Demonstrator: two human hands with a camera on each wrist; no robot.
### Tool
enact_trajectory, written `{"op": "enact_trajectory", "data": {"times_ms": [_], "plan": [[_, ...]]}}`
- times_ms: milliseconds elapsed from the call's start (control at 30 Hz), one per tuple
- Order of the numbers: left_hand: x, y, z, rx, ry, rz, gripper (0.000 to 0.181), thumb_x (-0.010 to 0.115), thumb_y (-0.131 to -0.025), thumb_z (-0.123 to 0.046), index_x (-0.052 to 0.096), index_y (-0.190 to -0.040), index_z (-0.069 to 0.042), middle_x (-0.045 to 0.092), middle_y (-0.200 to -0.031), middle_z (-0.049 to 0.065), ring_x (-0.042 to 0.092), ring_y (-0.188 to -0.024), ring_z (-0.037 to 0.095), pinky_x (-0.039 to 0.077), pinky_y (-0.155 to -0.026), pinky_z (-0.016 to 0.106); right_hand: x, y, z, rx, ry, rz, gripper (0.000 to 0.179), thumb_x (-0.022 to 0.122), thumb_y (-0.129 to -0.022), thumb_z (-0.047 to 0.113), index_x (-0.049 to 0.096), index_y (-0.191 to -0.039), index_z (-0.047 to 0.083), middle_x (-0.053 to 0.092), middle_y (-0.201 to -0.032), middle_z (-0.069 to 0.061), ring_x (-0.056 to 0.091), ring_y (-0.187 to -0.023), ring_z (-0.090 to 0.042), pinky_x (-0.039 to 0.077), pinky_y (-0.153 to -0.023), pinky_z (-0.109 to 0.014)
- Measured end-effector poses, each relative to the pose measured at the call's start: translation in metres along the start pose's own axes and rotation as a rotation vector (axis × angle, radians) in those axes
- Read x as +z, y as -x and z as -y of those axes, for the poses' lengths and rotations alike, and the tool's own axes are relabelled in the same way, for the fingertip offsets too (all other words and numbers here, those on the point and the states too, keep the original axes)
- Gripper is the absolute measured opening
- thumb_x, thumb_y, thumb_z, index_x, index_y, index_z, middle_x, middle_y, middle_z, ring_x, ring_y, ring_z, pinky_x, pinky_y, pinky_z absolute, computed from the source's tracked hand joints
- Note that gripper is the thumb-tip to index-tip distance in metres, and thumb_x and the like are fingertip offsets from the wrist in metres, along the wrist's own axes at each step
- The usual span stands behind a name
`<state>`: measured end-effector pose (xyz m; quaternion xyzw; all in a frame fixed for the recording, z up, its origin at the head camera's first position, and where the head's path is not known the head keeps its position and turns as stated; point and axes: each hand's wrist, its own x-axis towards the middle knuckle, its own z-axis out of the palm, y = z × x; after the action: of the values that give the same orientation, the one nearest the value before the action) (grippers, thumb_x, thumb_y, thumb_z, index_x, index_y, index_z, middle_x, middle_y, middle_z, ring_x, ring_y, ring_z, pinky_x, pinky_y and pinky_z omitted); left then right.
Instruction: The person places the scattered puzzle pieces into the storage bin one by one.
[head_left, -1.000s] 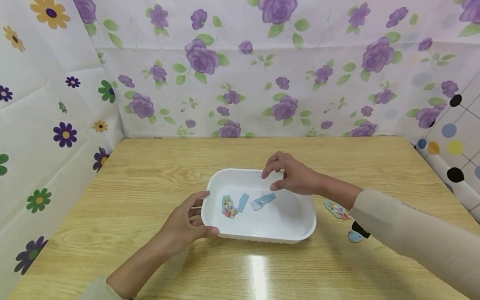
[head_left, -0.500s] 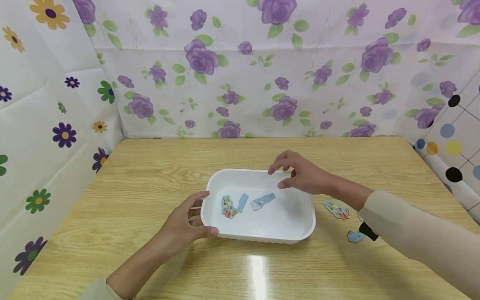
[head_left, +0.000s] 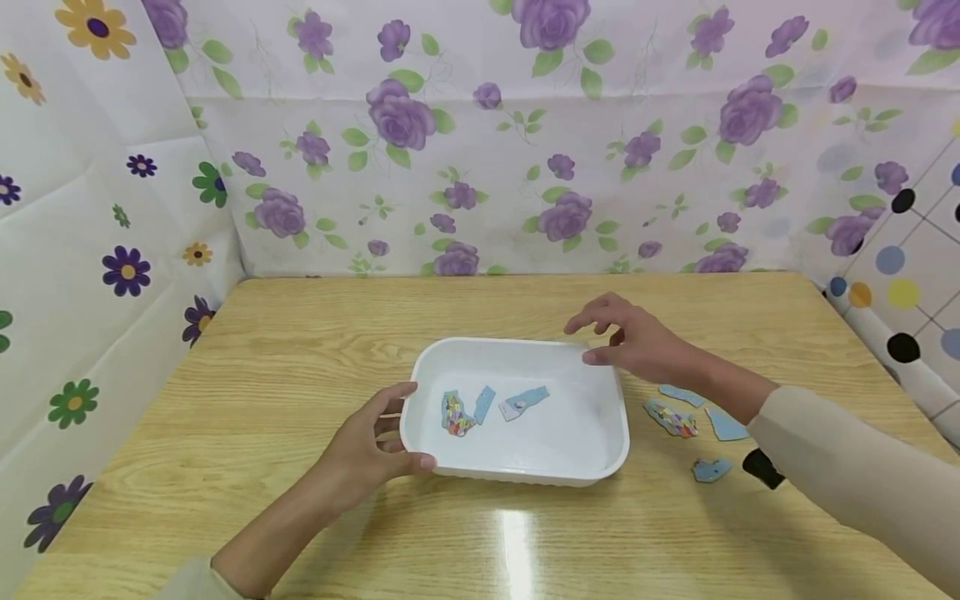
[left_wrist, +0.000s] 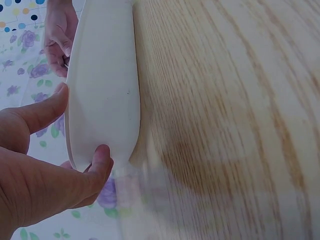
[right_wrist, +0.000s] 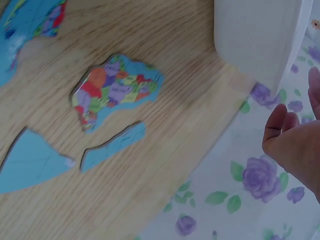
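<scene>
A white plastic tray [head_left: 525,457] sits on the wooden table with several map puzzle pieces inside: a multicoloured one [head_left: 456,414], a narrow blue one [head_left: 484,404] and a blue-and-white one [head_left: 524,402]. My left hand [head_left: 367,450] grips the tray's left end, thumb at the near rim; in the left wrist view its fingers [left_wrist: 101,160] lie against the tray wall. Over the tray's far right corner, my right hand [head_left: 626,337] hovers with fingers loosely bent and nothing in them.
Right of the tray lie more puzzle pieces: a multicoloured map piece [head_left: 671,418], a slim blue one [head_left: 682,395], a blue wedge [head_left: 726,424] and a small blue piece [head_left: 711,471]. Flowered sheets [head_left: 480,167] stand behind and beside the wooden table [head_left: 315,333].
My right hand has drawn back to the right and away from above the tray's middle, uncovering more of the pieces on the table. My left hand keeps its place on the tray.
</scene>
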<state>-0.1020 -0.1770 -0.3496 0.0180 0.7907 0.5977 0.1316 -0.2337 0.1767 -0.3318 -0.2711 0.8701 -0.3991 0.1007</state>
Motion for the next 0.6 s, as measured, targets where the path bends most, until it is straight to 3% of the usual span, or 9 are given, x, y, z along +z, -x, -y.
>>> {"op": "enact_trajectory", "data": {"times_ms": [300,600], "plan": [[0.000,0.000,-0.001,-0.002,-0.007,-0.003,0.093,0.085,-0.072,-0.011,0.031,-0.148,-0.013,0.042,-0.138,0.018,0.056,-0.117,0.035,0.054,-0.090,0.037,-0.020,0.025,-0.022,0.017,0.024,-0.028,0.035,0.068,-0.091,0.015,0.061,-0.125,0.019,0.045,-0.128,-0.005,0.042,-0.106,-0.027,0.046,-0.086,-0.043],[0.000,0.001,-0.002,0.001,-0.008,-0.003,0.092,0.084,-0.073,-0.010,0.031,-0.148,-0.012,0.042,-0.138,0.018,0.056,-0.118,0.035,0.054,-0.090,0.036,-0.035,0.043,-0.040,0.054,0.062,-0.030,0.038,0.066,-0.093,0.027,0.058,-0.129,0.020,0.044,-0.130,-0.007,0.042,-0.106,-0.027,0.050,-0.078,-0.040]]}}
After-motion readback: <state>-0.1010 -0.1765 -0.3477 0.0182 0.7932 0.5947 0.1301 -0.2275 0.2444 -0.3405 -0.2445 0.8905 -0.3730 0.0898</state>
